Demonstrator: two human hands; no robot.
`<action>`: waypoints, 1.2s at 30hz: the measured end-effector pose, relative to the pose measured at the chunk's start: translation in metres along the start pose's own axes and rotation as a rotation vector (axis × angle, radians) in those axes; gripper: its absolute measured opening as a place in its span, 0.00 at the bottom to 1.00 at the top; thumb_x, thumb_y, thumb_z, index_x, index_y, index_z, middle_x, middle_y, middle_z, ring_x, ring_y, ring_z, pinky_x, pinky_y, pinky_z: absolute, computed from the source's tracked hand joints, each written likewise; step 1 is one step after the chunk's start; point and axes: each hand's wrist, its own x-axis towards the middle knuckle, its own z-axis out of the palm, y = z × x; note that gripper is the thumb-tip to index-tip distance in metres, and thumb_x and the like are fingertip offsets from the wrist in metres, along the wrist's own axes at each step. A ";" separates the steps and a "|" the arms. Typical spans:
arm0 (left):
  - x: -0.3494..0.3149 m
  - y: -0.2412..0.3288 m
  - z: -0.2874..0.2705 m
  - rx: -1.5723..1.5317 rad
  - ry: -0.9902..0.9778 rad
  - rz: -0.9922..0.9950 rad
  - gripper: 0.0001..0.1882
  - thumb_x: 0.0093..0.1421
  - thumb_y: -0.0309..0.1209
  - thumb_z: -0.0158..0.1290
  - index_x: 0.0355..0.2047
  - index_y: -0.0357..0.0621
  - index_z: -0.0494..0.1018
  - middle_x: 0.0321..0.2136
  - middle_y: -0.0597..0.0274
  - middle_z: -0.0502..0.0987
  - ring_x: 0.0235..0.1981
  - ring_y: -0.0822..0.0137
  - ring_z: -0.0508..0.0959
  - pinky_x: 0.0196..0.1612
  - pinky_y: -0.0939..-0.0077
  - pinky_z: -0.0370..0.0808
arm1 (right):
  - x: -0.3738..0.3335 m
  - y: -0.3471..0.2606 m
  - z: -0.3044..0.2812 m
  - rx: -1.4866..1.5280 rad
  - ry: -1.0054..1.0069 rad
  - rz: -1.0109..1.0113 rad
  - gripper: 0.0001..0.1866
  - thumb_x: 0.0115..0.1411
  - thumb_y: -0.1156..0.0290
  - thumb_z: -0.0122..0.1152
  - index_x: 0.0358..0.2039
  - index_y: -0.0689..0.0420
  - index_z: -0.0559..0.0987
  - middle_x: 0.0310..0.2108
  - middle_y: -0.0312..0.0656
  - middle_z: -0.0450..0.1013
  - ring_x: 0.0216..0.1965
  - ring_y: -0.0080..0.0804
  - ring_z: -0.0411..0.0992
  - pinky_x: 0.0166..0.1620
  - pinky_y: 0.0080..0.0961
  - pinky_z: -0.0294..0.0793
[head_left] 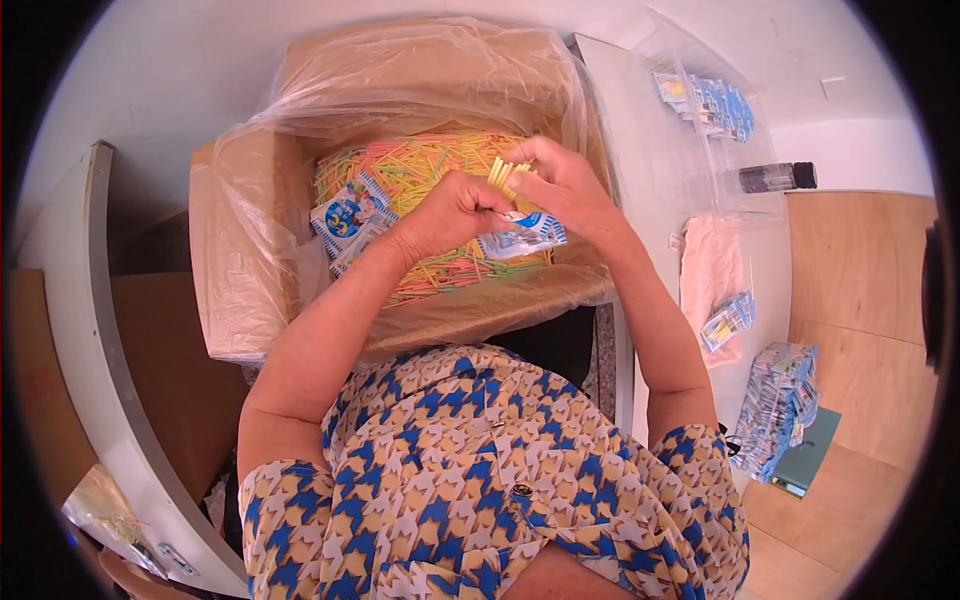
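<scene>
A: Left hand?
B: Left hand [450,212], thumb and fingers pinched on the mouth end of a packet [524,238], blue and white, hanging over the box [235,230].
A: Right?
B: Right hand [568,185], closed around a bunch of sticks [497,174], pale yellow, just above the packet. Can't tell if its lower fingers touch the packet too.
A: How does the packet handle?
B: Looks light, floppy, shiny; probably slippery, creases easily. Best held by the edge near the mouth, sides left loose.
A: Sticks?
B: Thin, straight, look stiff and light. Likely to fan out or snap if squeezed hard; grip round the middle, ends level.
A: Around them?
B: Loose sticks [420,165] in yellow, pink and green fill the box; more packets [348,212] lie on top, left of the hands. Plastic liner [430,92] looks thin, drapes over the walls.
</scene>
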 end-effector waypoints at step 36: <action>0.045 0.031 0.092 -0.090 -0.079 -0.037 0.09 0.52 0.19 0.57 0.35 0.39 0.79 0.37 0.62 0.77 0.38 0.73 0.75 0.43 0.81 0.73 | -0.121 -0.025 -0.104 0.266 0.306 0.201 0.10 0.57 0.66 0.60 0.22 0.54 0.73 0.17 0.27 0.66 0.15 0.09 0.56 0.15 0.11 0.48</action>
